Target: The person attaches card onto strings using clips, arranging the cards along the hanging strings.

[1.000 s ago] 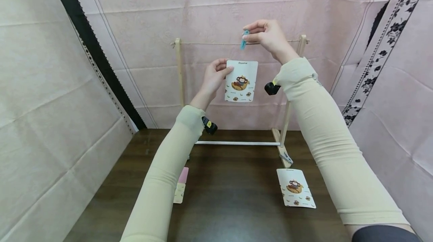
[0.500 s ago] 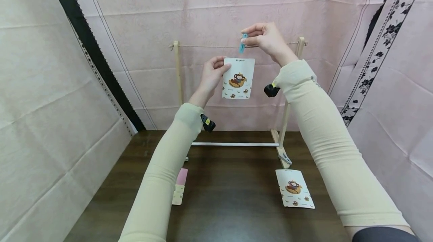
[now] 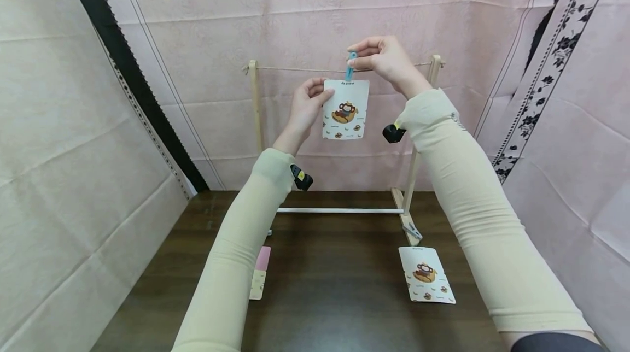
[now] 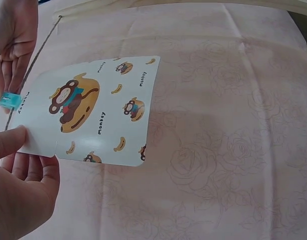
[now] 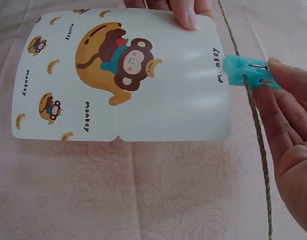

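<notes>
My left hand (image 3: 304, 106) pinches a white card (image 3: 345, 122) by its upper left edge, thumb in front and fingers behind. The card hangs upright and is printed with a monkey on a banana. Above it, my right hand (image 3: 390, 65) pinches a light blue clothespin (image 3: 350, 68) between thumb and fingers. In the right wrist view the clothespin (image 5: 243, 71) lies across the twine (image 5: 262, 145), its tip right at the card's top edge. The left wrist view shows the same card (image 4: 108, 145) just under the twine, my left thumb on its corner.
A wooden frame (image 3: 255, 100) holds the twine between two posts, with a white bar (image 3: 339, 210) low down. A second monkey card (image 3: 427, 281) lies on the dark table (image 3: 334, 286), near a grey clothespin (image 3: 412, 230). A pink and yellow card (image 3: 261, 270) is partly behind my left sleeve.
The clothespin has come down to the top edge of the card, while my left hand has raised the card slightly. Both hands keep their grip.
</notes>
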Demonstrator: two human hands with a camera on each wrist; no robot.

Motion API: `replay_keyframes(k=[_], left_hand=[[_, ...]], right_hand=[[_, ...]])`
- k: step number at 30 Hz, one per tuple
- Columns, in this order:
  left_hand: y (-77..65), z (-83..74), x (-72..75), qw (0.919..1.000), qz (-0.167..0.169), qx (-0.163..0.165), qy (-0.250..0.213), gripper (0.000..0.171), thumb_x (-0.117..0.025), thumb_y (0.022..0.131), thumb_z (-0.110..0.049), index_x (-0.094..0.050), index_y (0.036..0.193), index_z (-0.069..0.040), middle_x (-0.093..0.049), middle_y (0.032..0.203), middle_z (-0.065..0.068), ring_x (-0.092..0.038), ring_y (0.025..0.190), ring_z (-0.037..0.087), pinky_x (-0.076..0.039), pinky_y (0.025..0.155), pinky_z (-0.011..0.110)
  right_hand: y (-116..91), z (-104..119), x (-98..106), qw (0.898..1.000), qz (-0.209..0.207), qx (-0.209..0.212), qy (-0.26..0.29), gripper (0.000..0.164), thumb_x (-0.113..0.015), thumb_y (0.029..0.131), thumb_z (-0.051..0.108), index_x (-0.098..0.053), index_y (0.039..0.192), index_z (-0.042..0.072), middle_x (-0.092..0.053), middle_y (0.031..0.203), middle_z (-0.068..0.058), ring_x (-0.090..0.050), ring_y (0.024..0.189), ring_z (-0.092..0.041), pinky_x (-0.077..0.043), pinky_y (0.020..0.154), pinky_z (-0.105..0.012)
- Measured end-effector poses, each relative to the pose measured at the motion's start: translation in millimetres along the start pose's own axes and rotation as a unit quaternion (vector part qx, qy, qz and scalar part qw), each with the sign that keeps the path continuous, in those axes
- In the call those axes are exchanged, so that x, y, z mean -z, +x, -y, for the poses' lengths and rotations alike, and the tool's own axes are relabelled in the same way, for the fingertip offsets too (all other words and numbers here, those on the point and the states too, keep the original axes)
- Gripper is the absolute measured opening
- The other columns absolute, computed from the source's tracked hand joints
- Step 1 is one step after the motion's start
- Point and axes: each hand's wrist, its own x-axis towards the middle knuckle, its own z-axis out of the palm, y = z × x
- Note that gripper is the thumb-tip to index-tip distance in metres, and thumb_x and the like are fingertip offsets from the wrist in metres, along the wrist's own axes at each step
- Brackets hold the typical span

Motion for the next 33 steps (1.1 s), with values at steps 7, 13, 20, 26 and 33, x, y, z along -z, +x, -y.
replay_keyframes(k=[7,13,20,26,33], left_hand=[[2.2,-4.9,0.4,0.9999,-0.008,-0.006,0.003,0.030,-0.068,0.097,-0.007,-0.060,0.125,0.001,-0.069,0.114,0.014,-0.064,0.094,0.018,-0.050,0.078,0.026],[5.3,-8.1,0.6,0.9998,-0.012,-0.015,0.001,0.030,-0.068,0.097,-0.007,-0.060,0.124,0.001,-0.069,0.114,0.014,-0.065,0.095,0.018,-0.051,0.078,0.027],[2.7,-6.9,0.4,0.9998,-0.014,-0.017,-0.001,0.031,-0.068,0.097,-0.009,-0.060,0.125,0.002,-0.069,0.115,0.014,-0.065,0.094,0.017,-0.050,0.076,0.026],[1.2,-6.3,-0.3,0.9997,-0.021,-0.009,-0.003,0.031,-0.068,0.097,-0.009,-0.061,0.126,0.001,-0.069,0.117,0.013,-0.065,0.098,0.018,-0.052,0.081,0.027],[5.0,-7.2,-2.3,0.9997,-0.021,-0.014,-0.008,0.031,-0.068,0.098,-0.010,-0.061,0.126,0.000,-0.070,0.117,0.012,-0.065,0.100,0.019,-0.053,0.085,0.028]], right_hand=[[-1.4,0.8,-1.5,1.000,0.006,-0.005,-0.021,0.038,-0.077,0.088,0.003,-0.067,0.124,-0.003,-0.074,0.094,0.001,-0.069,0.089,-0.013,-0.055,0.089,-0.029],[-2.7,3.5,-1.8,0.999,0.009,-0.004,-0.030,0.040,-0.078,0.088,0.005,-0.067,0.125,-0.002,-0.075,0.096,0.000,-0.069,0.089,-0.014,-0.054,0.089,-0.030],[-3.8,2.4,-2.3,0.999,0.012,-0.007,-0.033,0.043,-0.078,0.088,0.006,-0.066,0.128,-0.002,-0.075,0.098,0.001,-0.069,0.089,-0.013,-0.055,0.087,-0.027],[-4.6,1.5,-3.8,0.999,0.018,-0.009,-0.039,0.045,-0.077,0.089,0.006,-0.064,0.131,-0.002,-0.075,0.102,-0.001,-0.069,0.090,-0.013,-0.054,0.089,-0.028],[-4.0,5.3,-2.7,0.998,0.021,-0.019,-0.058,0.046,-0.075,0.091,0.008,-0.062,0.135,0.000,-0.072,0.120,-0.008,-0.068,0.095,-0.013,-0.051,0.097,-0.033]])
